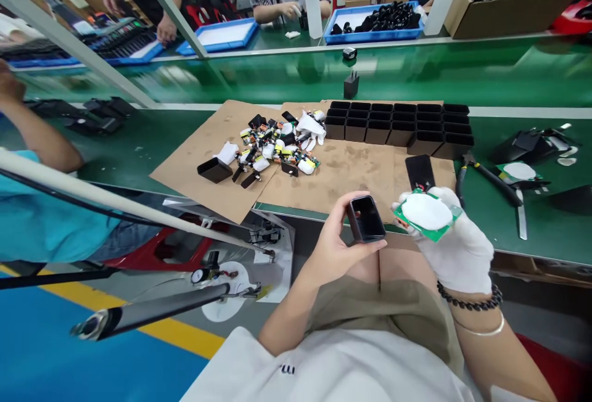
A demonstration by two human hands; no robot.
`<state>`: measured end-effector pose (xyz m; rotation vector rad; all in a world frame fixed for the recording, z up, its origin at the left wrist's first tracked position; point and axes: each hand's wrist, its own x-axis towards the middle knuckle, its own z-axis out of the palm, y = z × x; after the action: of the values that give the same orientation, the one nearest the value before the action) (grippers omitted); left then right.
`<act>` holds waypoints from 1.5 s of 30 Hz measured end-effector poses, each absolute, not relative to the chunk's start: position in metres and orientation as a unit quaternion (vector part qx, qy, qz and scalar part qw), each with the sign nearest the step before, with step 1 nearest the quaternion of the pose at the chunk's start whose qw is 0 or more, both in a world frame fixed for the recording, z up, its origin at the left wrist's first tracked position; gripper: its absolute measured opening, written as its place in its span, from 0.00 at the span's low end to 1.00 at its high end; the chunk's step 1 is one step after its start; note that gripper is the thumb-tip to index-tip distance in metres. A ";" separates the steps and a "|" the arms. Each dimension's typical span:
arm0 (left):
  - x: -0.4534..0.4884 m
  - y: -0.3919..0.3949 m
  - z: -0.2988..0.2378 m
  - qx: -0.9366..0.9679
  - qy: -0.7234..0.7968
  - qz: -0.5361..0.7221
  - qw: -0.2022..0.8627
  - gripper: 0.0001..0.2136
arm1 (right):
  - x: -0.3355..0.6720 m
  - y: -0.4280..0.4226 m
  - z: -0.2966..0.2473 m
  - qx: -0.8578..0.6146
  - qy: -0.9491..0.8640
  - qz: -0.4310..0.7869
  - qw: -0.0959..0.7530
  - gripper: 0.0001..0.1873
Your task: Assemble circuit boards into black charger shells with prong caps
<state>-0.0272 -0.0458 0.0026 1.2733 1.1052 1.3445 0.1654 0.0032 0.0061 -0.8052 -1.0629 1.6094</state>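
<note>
My bare left hand (330,253) is closed around a black plastic housing (366,219), its open end tilted up toward me. In my white-gloved right hand (462,248) I grip a green circuit board (428,214) with a white pad on it. A black end plate (420,172) stands up from the board's far edge. Both hands are over the near edge of the bench, a short way apart. Beyond them lies brown cardboard (356,168) with a pile of small circuit assemblies (277,143). Rows of black housings (393,124) stand behind, open ends up.
Pliers (493,177), a metal blade (522,217) and another board (518,172) lie on the right. A single housing (215,169) rests at the cardboard's left. A green belt (277,84) carries a black adapter (351,84). A co-worker's arm (37,124) is on the left.
</note>
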 end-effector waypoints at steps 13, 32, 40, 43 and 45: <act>-0.017 -0.052 0.016 0.601 0.393 0.534 0.447 0.30 | 0.169 -0.013 0.033 -0.199 -0.683 0.434 0.554 0.24; -0.012 -0.052 0.022 0.619 0.393 0.516 0.443 0.28 | 0.175 -0.014 0.033 -0.186 -0.723 0.391 0.538 0.26; -0.016 -0.051 0.020 0.637 0.385 0.507 0.436 0.31 | 0.173 -0.014 0.031 -0.192 -0.718 0.405 0.532 0.25; -0.017 -0.051 0.018 0.636 0.386 0.506 0.437 0.31 | 0.172 -0.014 0.033 -0.203 -0.720 0.397 0.532 0.24; -0.017 -0.051 0.016 0.631 0.390 0.509 0.436 0.31 | 0.172 -0.013 0.032 -0.198 -0.723 0.394 0.532 0.25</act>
<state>-0.0170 -0.0512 0.0164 1.5711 0.9706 1.2670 0.1721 -0.0128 0.0322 -0.4733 -1.7251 0.9399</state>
